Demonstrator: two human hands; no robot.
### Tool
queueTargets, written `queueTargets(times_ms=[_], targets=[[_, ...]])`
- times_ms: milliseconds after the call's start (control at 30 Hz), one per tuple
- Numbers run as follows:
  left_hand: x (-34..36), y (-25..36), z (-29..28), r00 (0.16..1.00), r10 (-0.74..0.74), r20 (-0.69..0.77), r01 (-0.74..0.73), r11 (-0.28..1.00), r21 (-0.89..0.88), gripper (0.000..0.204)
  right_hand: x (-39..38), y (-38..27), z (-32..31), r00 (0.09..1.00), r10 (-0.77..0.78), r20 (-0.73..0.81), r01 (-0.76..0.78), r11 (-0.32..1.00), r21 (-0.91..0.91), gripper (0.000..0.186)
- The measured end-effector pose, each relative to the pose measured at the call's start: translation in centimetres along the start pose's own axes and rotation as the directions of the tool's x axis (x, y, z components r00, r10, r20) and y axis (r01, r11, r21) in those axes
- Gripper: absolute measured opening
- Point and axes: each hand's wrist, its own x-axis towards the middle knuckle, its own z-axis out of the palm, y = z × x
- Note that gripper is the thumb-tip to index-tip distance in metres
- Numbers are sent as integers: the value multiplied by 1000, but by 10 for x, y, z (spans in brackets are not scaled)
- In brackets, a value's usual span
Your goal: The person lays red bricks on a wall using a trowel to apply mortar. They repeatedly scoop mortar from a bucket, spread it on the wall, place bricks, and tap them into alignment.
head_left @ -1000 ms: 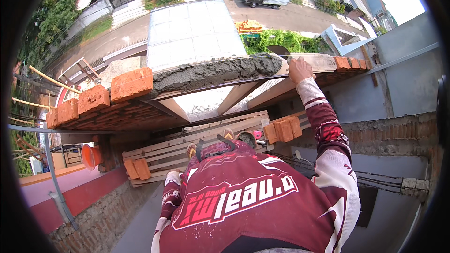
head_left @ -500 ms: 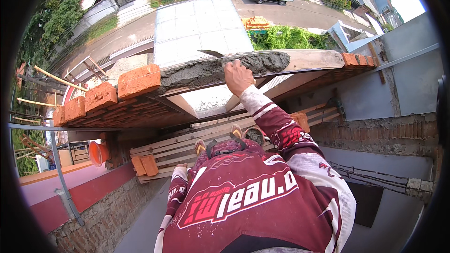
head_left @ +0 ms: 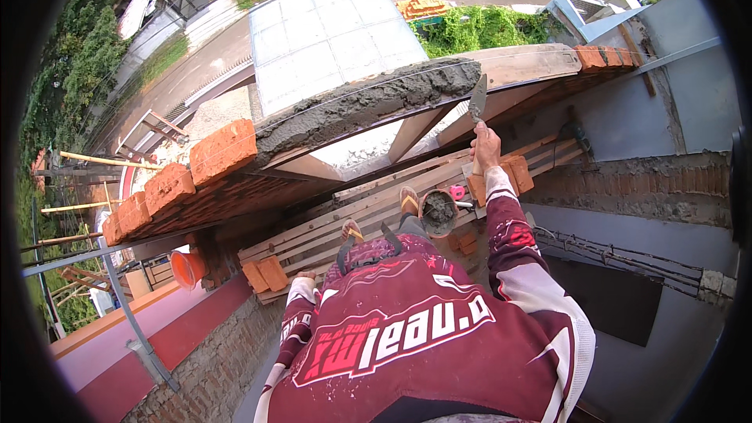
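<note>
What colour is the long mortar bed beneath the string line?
Grey: the mortar bed shows best in the head view.

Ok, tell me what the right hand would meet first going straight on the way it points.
Trowel leading, the right hand would likely meet the board first, close by the mortar's right end; depth is unclear, so the tip might catch mortar instead.

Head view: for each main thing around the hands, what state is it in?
Trowel: held, blade pointing outward
Right hand: closed around the handle
Left hand: lowered, grip unclear
Mortar strip: spread thick, rough-surfaced
Small bucket: open-topped, grey mix inside
Orange bricks: in a row, left of the strip
</note>
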Motion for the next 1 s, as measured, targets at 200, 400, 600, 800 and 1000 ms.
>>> queueTargets(times_ms=[200, 400, 600, 800, 1000], targets=[[-30, -6, -40, 995, 3, -104, -33, 956, -292, 36, -83, 42, 154, 989, -52, 141, 45, 998, 52, 46], [-18, -14, -60, 994, 36, -104, -64, 959, -277, 35, -181, 46, 269, 934, -190, 302, 242, 959, -145, 41], [12, -54, -60, 999, 13, -32, -20, 979, -203, 40, -220, 60, 296, 793, -262, 549, 478, 827, -296, 44], [44, -95, -49, 994, -111, 12, 111, 993, -43, 29, -225, 60, 275, 761, -309, 571, 573, 734, -366, 44], [47, -77, -51, 1000, -13, -2, 13, 999, -48, 40, -220, 12, 235, 762, -324, 561, 593, 698, -402, 37]])
